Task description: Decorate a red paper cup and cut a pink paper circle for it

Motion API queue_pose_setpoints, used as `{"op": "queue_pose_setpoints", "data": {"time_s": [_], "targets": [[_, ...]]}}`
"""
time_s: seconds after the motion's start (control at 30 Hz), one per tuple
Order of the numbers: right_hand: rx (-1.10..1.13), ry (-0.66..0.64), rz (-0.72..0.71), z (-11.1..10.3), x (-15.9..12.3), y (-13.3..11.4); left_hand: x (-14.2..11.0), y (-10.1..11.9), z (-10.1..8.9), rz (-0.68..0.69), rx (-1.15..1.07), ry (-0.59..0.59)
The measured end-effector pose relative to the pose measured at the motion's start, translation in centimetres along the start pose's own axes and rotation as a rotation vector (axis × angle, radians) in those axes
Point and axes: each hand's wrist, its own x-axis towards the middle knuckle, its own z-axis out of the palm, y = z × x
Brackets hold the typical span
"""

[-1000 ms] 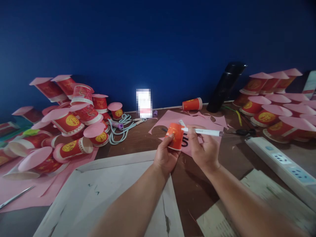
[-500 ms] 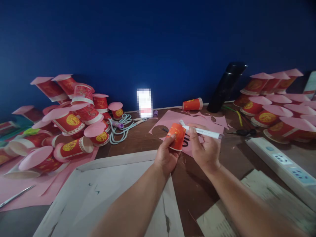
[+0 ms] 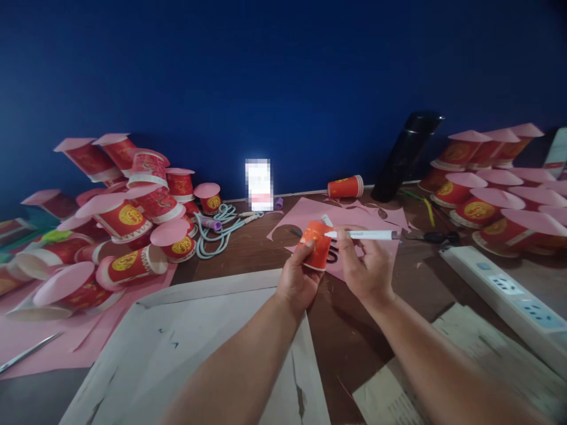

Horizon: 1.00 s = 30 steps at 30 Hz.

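Note:
My left hand is wrapped round a red paper cup, its thumb lying across the printed side. The cup is held bottom up, with its pale rim low. Pinched in my right hand is a white marker, lying nearly level. Its tip points left and sits at the cup's upper right side; whether it touches the surface I cannot tell. Behind the hands lies a cut pink paper sheet with black marks partly hidden by the cup and fingers.
Red cups with pink paper discs are heaped on the left and stacked on the right. A black bottle leans by the wall near a lying cup stack. A power strip, white box lid and scissors are around.
The marker has turned from slanting down rightward to almost level, and its tip has come lower beside the cup. My left hand and the cup have hardly moved.

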Motion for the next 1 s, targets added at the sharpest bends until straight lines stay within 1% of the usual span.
{"op": "queue_pose_setpoints", "data": {"time_s": [0.13, 0.33, 0.57, 0.77, 1.0], "targets": [[-0.009, 0.0, 0.002, 0.03, -0.07, 0.09, 0.07, -0.06, -0.11, 0.0, 0.008, -0.008], [0.02, 0.03, 0.006, -0.11, -0.18, -0.11, -0.06, -0.09, 0.05, 0.014, 0.018, 0.019], [0.015, -0.008, -0.029, -0.14, -0.01, -0.24, -0.32, -0.15, 0.4, 0.039, 0.052, 0.018], [0.006, -0.014, -0.022, -0.12, 0.04, -0.09, -0.39, 0.0, 0.62, 0.03, 0.054, 0.041], [0.012, -0.013, 0.007, -0.07, 0.0, -0.17, 0.01, 0.19, 0.05, 0.011, -0.004, -0.004]]}}
